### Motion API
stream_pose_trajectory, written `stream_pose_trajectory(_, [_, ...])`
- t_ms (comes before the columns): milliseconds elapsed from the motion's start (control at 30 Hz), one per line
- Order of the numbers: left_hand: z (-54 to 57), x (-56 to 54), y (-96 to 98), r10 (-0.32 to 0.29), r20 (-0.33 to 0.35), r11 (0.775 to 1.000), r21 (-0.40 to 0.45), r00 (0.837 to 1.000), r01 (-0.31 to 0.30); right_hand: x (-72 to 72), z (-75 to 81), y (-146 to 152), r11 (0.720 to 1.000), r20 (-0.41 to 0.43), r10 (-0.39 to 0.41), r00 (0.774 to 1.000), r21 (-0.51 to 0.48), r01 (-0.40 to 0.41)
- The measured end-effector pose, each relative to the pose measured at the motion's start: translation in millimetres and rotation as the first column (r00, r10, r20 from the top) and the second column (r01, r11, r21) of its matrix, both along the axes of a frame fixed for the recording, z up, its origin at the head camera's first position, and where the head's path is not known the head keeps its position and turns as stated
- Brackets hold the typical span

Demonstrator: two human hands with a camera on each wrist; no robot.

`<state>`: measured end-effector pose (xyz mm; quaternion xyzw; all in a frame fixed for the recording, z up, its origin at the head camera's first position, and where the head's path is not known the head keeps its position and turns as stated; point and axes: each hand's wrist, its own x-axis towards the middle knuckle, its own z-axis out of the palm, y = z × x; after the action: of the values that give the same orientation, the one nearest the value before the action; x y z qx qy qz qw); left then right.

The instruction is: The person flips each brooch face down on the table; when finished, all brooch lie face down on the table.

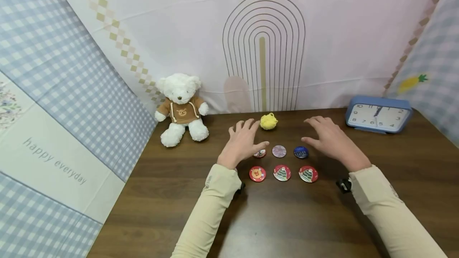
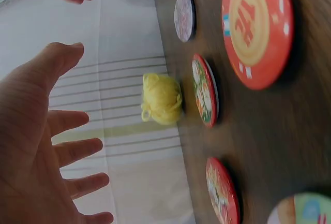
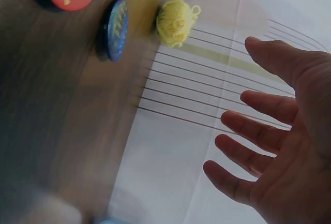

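Several round badges lie in rows on the brown wooden table. In the front row are a red badge with a gold centre and two red tree badges. Behind them sit a pale purple badge and a dark blue one. My left hand hovers over the left end of the rows and partly covers a red-and-white badge. To the right, my right hand hangs above the table near the blue badge. Both hands have spread fingers and hold nothing.
A yellow yarn ball sits behind the badges near the back wall. At the back left a white teddy bear in a brown hoodie leans on the cloth. A blue clock stands at the back right.
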<state>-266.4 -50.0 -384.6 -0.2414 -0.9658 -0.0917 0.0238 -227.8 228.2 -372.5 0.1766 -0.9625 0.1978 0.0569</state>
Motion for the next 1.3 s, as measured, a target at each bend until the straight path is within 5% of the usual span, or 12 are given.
stream_pose_trajectory(867, [-8.9, 3.4, 55.8, -0.121, 0.077, 0.992, 0.038, 0.990, 0.119, 3.3, -19.1, 15, 0.997, 0.023, 0.054, 0.998, -0.057, -0.052])
stream_pose_trajectory(1300, [-18.7, 4.5, 81.2, -0.147, 0.064, 0.988, -0.046, 0.987, 0.151, -2.2, -26.5, 15, 0.997, 0.096, 0.060, 0.994, -0.047, -0.056])
